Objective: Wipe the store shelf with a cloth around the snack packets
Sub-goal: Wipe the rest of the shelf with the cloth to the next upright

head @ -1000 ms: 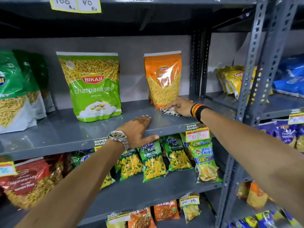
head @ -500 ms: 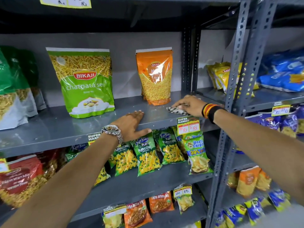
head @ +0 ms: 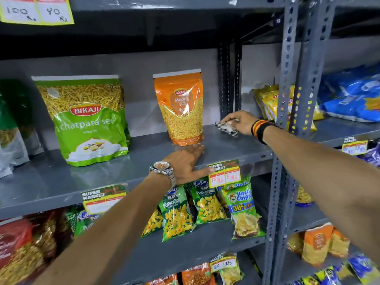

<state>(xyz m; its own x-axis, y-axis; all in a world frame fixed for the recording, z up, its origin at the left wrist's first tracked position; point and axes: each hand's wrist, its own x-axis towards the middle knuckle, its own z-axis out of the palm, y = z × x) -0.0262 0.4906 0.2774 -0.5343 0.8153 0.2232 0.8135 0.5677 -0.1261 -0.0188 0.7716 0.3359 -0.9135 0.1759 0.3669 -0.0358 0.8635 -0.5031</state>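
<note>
**Checked cloth at the shelf's right end**

The right hand pinches a small, crumpled black-and-white checked cloth against the grey shelf, just right of the upright orange packet. The left hand lies flat, fingers spread, on the shelf's front edge. A green packet stands further left.

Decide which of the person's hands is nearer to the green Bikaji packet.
Left. The left hand rests flat on the shelf, right of the green Bikaji packet. The right hand grips the cloth beyond the orange packet.
</note>
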